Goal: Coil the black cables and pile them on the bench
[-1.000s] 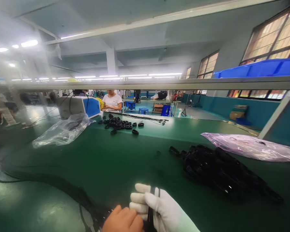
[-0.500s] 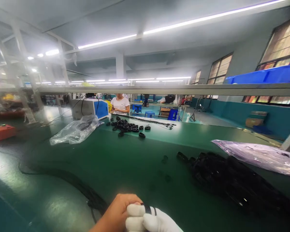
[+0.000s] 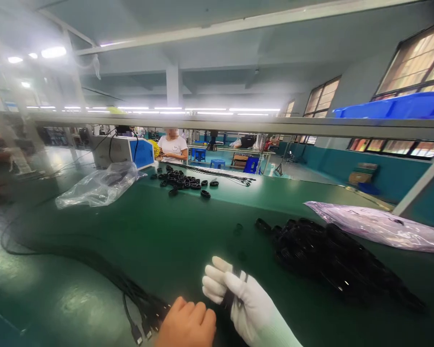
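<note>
My right hand (image 3: 251,306), in a white glove, is closed around a small black coiled cable (image 3: 230,295) that runs across its palm and fingers. Bare and curled with its knuckles up, my left hand (image 3: 188,322) is just left of the glove, low in the view. What its fingers enclose, if anything, is hidden. Beside it lies a bundle of loose black cables (image 3: 130,284), with USB-type plugs (image 3: 139,335) at the near end. A large heap of black coiled cables (image 3: 321,255) rests on the green table to the right.
Farther back on the green table (image 3: 159,231) are several black coils (image 3: 183,179), a clear plastic bag (image 3: 97,188) and a blue-and-grey machine (image 3: 125,150). A pinkish plastic bag (image 3: 376,224) lies at right. A shelf rail (image 3: 238,126) crosses above; a person (image 3: 172,147) is beyond the table.
My hands, together before, have come apart. The gloved right hand has risen with the coiled cable in it, while the left has moved lower beside the loose cables. The view has shifted slightly.
</note>
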A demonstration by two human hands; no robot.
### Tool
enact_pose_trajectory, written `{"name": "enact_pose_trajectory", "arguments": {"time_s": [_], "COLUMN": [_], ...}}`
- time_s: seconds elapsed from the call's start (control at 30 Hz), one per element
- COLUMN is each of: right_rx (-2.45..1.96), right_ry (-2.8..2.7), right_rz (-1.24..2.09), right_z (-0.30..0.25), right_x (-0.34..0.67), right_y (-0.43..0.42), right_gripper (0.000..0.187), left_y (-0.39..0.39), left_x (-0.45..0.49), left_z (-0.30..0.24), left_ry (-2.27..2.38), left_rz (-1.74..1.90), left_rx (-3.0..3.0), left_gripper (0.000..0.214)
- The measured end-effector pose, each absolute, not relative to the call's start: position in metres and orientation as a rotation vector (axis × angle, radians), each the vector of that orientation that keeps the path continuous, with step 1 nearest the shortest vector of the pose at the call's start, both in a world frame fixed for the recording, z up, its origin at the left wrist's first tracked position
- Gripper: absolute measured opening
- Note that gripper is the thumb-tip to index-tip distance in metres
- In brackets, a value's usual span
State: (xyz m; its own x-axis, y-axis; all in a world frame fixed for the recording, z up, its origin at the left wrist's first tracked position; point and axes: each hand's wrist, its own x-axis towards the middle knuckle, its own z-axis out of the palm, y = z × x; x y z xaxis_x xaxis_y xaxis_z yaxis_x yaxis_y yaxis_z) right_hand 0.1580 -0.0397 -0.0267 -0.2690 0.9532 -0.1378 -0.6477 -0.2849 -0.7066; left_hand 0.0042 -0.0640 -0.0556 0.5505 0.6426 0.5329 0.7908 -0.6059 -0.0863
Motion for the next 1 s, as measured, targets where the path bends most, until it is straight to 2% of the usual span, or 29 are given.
{"name": "enact_pose_trajectory", "arguments": {"time_s": [0.17,0.33,0.47,0.53,0.6,0.67,0.8,0.9,1.0], "right_rx": [-0.559,-0.449,-0.616,-0.611,-0.548,-0.478,-0.414,-0.382,-0.335], "right_ry": [-0.912,-0.938,-0.915,-0.876,-0.856,-0.825,-0.823,-0.904,-1.017], "right_rz": [2.067,2.332,2.323,2.337,2.351,2.358,2.403,2.382,2.341], "right_z": [-0.017,-0.015,-0.021,-0.024,-0.028,-0.036,-0.053,-0.055,-0.049], "right_x": [0.154,0.151,0.15,0.151,0.151,0.151,0.153,0.154,0.153], "right_y": [-0.046,-0.047,-0.049,-0.05,-0.049,-0.047,-0.046,-0.046,-0.045], "right_gripper": [0.017,0.024,0.02,0.017,0.018,0.021,0.034,0.036,0.036], "left_y": [-0.037,-0.018,-0.017,-0.021,-0.025,-0.026,-0.02,-0.021,-0.032], "left_x": [-0.015,-0.025,-0.025,-0.024,-0.023,-0.022,-0.024,-0.028,-0.027], "left_z": [-0.003,0.017,0.007,0.005,0.008,0.014,0.025,0.02,0.003], "left_ry": [-0.761,-0.776,-0.817,-0.867,-0.864,-0.843,-1.145,-1.637,-1.965], "left_rz": [-0.662,-0.559,-0.755,-0.855,-0.787,-0.587,-0.464,-0.668,-1.06], "left_rx": [-2.643,-2.876,-2.849,-2.759,-2.791,-2.941,-3.343,-3.561,-3.425], "left_gripper": [0.019,0.023,0.01,0.017,0.024,0.023,0.014,0.006,0.008]}}
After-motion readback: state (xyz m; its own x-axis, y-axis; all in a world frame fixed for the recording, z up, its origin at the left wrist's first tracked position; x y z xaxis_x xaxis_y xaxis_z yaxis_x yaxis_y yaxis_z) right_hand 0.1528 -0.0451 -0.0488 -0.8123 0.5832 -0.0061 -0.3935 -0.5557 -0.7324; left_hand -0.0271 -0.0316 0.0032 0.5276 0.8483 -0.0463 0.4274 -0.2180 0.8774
